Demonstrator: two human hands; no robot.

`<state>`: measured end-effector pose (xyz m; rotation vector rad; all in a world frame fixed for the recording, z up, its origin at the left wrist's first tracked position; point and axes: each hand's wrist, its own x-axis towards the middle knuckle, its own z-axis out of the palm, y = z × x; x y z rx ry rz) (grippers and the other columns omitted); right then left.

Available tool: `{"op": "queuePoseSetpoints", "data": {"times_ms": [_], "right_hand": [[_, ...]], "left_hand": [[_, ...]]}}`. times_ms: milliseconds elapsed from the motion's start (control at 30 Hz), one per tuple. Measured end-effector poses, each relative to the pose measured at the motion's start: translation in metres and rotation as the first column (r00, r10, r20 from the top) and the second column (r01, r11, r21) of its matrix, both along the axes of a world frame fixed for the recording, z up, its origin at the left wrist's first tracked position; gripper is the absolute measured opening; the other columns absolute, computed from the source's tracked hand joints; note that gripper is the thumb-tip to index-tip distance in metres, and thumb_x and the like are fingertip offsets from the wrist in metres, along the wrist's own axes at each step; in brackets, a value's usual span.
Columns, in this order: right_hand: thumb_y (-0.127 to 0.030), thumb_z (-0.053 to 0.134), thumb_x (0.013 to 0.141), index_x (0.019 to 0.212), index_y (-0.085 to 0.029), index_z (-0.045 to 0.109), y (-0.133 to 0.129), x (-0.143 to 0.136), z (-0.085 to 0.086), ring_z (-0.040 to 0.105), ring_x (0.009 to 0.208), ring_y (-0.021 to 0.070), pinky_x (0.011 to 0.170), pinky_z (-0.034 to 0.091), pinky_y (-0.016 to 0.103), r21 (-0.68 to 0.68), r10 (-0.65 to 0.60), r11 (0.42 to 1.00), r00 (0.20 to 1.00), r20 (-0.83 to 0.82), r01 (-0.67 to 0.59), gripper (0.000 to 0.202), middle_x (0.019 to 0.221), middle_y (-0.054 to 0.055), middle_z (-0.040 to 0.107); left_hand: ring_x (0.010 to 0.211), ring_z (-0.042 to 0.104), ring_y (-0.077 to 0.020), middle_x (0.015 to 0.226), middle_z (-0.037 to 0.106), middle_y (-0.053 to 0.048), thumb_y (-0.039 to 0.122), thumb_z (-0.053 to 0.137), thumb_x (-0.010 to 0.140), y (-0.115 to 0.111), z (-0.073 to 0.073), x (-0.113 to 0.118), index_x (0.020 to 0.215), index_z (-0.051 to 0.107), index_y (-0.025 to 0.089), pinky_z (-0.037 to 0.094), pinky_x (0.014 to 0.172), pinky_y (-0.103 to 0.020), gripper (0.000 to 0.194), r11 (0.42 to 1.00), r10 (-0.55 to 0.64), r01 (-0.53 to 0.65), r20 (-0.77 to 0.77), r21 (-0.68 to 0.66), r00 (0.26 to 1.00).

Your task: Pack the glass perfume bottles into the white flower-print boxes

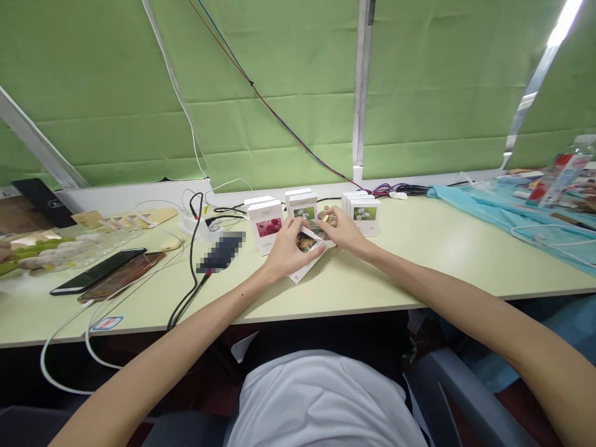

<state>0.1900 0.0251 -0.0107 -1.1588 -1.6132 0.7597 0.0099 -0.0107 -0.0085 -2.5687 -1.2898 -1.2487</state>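
Observation:
My left hand [287, 248] is closed around a white card box [302, 271] with a dark floral picture, tilted over the table. My right hand [342, 228] meets it at the box's upper right, its fingers pinched on a small gold-coloured piece [327, 218]. Behind my left hand stands a white box with a red flower picture [269, 228]. Another white box with a green picture [305, 212] stands behind both hands. To the right of my right hand is a row of white boxes with white flowers [365, 214].
Phones [99, 270] and white and black cables [193, 273] lie on the left of the pale table [419, 239]. Blue plastic sheeting [488, 211] and a bottle [565, 171] are on the right. A green blind [298, 118] hangs behind.

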Motion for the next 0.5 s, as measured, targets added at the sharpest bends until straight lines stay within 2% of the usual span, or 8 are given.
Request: {"op": "queuePoseSetpoints", "data": {"times_ms": [267,500], "right_hand": [[-0.041,0.069,0.082,0.099,-0.024,0.049,-0.0017,0.0017,-0.0003,0.041,0.047,0.0108,0.048,0.028,0.022,0.061,0.015,0.998,0.999,-0.034,-0.013,0.031,0.054,-0.009,0.051],[-0.045,0.072,0.079,0.100,-0.025,0.049,-0.0031,0.0020,0.0002,0.048,0.053,0.0122,0.050,0.033,0.022,0.083,0.079,0.994,0.991,-0.107,-0.070,0.038,0.058,-0.009,0.052]], "left_hand": [[0.104,0.060,-0.0242,0.108,0.059,-0.005,0.042,0.077,0.079,-0.0010,0.0001,0.0020,0.103,0.053,0.022,0.051,0.093,-0.039,0.039,1.000,0.020,-0.021,0.033,0.014,0.999],[0.100,0.063,-0.0252,0.107,0.064,-0.006,0.044,0.077,0.078,-0.0008,0.0000,0.0026,0.104,0.050,0.023,0.052,0.090,-0.041,0.043,0.999,0.038,-0.039,0.064,0.003,0.997]]}}
